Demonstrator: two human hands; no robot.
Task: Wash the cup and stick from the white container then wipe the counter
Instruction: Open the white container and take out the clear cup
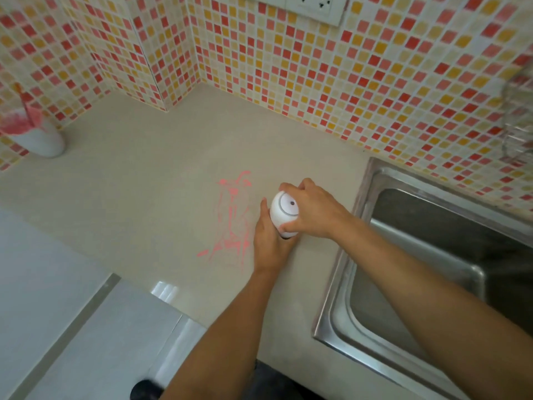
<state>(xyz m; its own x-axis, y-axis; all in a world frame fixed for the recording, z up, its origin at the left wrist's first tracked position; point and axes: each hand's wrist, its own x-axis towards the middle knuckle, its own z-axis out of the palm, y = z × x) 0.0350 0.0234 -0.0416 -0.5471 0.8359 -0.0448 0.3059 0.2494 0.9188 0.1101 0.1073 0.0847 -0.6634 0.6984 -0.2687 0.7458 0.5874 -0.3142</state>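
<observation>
A white container (284, 209) with a round lid stands on the beige counter (144, 174), just left of the sink. My left hand (271, 241) wraps its lower body from the near side. My right hand (313, 210) grips the lid's right edge from above. Pink smears (232, 223) streak the counter directly left of the container. At the far left a white cup (43, 137) with pink residue at its rim holds an orange-pink stick (24, 103) leaning out of it.
A steel sink (432, 269) fills the right side. A clear glass object (519, 116), blurred, hangs by the tiled wall at the right edge. A white socket (314, 7) sits high on the wall. The counter's front edge runs diagonally at lower left.
</observation>
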